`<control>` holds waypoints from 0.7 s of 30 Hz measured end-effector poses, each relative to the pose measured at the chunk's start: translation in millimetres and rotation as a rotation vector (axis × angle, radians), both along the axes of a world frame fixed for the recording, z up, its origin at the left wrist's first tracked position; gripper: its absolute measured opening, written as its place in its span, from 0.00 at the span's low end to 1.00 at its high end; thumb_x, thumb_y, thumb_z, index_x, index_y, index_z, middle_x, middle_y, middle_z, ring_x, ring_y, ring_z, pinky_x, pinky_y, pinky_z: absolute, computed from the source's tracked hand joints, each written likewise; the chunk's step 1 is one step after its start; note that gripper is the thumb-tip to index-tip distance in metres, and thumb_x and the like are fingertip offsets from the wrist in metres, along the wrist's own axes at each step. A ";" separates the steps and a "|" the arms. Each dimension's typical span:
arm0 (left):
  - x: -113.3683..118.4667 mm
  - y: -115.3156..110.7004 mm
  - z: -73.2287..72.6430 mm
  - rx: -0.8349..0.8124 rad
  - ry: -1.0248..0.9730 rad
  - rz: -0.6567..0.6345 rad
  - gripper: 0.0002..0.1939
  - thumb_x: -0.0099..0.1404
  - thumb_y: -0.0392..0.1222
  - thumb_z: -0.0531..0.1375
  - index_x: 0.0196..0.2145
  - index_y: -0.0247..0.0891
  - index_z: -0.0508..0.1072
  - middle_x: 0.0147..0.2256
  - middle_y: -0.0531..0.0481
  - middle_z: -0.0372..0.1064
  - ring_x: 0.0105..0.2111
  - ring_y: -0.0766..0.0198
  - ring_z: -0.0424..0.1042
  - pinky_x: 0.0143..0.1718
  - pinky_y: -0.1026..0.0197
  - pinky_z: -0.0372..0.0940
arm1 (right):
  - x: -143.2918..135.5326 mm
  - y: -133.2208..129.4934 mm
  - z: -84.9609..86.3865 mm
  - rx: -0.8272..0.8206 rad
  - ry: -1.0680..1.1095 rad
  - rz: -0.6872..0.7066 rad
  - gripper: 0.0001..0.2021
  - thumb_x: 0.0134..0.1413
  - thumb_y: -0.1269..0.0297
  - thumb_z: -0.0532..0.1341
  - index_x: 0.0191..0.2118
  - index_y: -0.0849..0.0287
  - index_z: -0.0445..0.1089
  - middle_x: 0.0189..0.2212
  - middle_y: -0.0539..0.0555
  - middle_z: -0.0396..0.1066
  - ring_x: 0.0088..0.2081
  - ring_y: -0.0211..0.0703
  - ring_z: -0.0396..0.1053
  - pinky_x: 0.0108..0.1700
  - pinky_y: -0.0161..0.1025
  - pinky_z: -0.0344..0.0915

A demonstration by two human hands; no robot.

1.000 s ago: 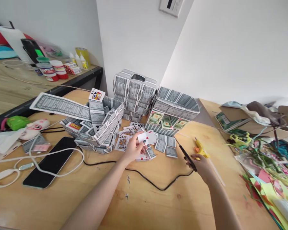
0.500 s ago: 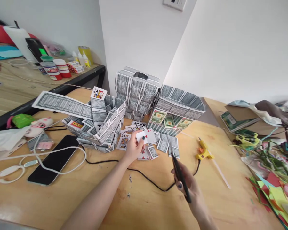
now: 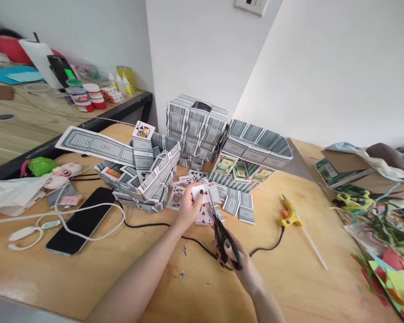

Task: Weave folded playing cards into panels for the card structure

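Note:
My left hand (image 3: 190, 207) pinches a white playing card (image 3: 205, 194) with a red heart, thumb on its face. In my right hand (image 3: 234, 251) are black-handled scissors (image 3: 226, 240), their blades apart and set at the card's edge. Below lie loose cards: a hearts card (image 3: 204, 215) under the held one, face cards (image 3: 175, 197) to the left, and several face-down cut pieces (image 3: 239, 202) to the right. Behind stand structures built from cards: a boat-like one (image 3: 151, 179), a tall stacked one (image 3: 197, 125) and a box-shaped one (image 3: 252, 152).
A yellow glue gun (image 3: 289, 215) with a clear stick lies right, its black cord (image 3: 202, 244) crossing the table. At left are a phone (image 3: 82, 222), a white cable (image 3: 117, 224) and a soft toy (image 3: 62, 175). Coloured paper scraps (image 3: 387, 278) pile up at far right.
My right hand has brought the scissors leftward to the card, their blades now meeting its edge. My left hand still holds the card. The view has shifted slightly.

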State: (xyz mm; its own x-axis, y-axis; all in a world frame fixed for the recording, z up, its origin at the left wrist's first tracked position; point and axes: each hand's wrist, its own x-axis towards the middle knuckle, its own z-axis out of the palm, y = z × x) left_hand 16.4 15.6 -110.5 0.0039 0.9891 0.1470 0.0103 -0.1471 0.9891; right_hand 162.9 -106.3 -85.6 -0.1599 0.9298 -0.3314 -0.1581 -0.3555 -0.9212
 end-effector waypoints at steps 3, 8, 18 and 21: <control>-0.2 -2.1 0.8 0.017 0.036 0.005 0.18 0.61 0.42 0.51 0.49 0.39 0.59 0.24 0.53 0.64 0.19 0.69 0.61 0.23 0.66 0.59 | -5.5 7.8 1.3 -0.010 0.069 -0.009 0.19 0.46 0.51 0.60 0.44 0.54 0.65 0.31 0.52 0.63 0.23 0.33 0.57 0.23 0.32 0.55; 0.2 -3.4 1.7 0.017 0.045 0.002 0.20 0.61 0.41 0.51 0.52 0.39 0.58 0.27 0.51 0.66 0.21 0.68 0.63 0.25 0.64 0.60 | -12.6 14.8 8.0 -0.074 0.183 -0.063 0.19 0.46 0.51 0.61 0.42 0.56 0.66 0.31 0.53 0.64 0.24 0.33 0.57 0.24 0.32 0.55; 0.3 -0.7 -1.2 0.089 0.062 0.014 0.22 0.61 0.39 0.50 0.54 0.40 0.56 0.32 0.49 0.67 0.23 0.69 0.63 0.27 0.64 0.61 | -15.5 13.4 6.7 -0.113 0.186 -0.040 0.20 0.46 0.54 0.62 0.45 0.56 0.64 0.32 0.52 0.64 0.24 0.31 0.56 0.24 0.31 0.53; 0.4 -3.1 1.0 0.076 0.065 -0.004 0.24 0.62 0.39 0.50 0.56 0.39 0.53 0.31 0.50 0.66 0.19 0.72 0.58 0.22 0.67 0.58 | -15.4 13.8 4.6 -0.120 0.200 -0.066 0.20 0.46 0.53 0.62 0.44 0.56 0.64 0.32 0.52 0.64 0.24 0.31 0.56 0.24 0.31 0.53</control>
State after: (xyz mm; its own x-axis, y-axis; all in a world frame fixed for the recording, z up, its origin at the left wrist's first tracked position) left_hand 16.8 12.5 -109.5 0.0197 0.9751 0.2210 0.0731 -0.2219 0.9723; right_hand 147.5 -92.5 -80.9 -0.1737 0.8961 -0.4084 -0.3599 -0.4437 -0.8207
